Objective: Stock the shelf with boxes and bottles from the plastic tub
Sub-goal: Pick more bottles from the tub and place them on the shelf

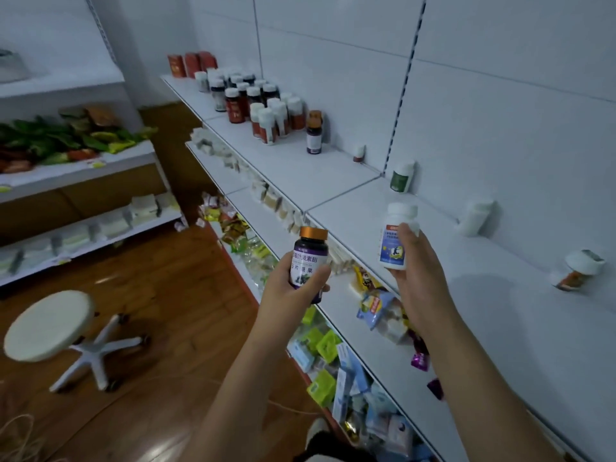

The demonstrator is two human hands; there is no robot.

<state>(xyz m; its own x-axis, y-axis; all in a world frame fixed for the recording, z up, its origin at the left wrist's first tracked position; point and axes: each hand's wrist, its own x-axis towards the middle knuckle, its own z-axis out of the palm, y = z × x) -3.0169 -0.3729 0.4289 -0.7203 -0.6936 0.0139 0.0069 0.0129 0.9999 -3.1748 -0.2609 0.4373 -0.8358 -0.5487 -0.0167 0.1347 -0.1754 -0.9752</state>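
Note:
My left hand (289, 284) grips a dark bottle with a purple label and a copper cap (309, 261), upright, just in front of the top shelf's edge. My right hand (416, 261) holds a white bottle with a blue and white label (396, 236) over the front part of the white top shelf (483, 295). Along the shelf's back wall stand a green-labelled bottle (402, 177), a white bottle (475, 217) and an orange-labelled bottle with a white cap (580, 268). The plastic tub is not in view.
Further left on the top shelf stands a cluster of dark and white-capped bottles (263, 105), one purple-labelled bottle (314, 133) and red boxes (191, 64). Lower shelves hold packets and boxes (333, 345). A white stool (50, 325) stands on the wooden floor at left.

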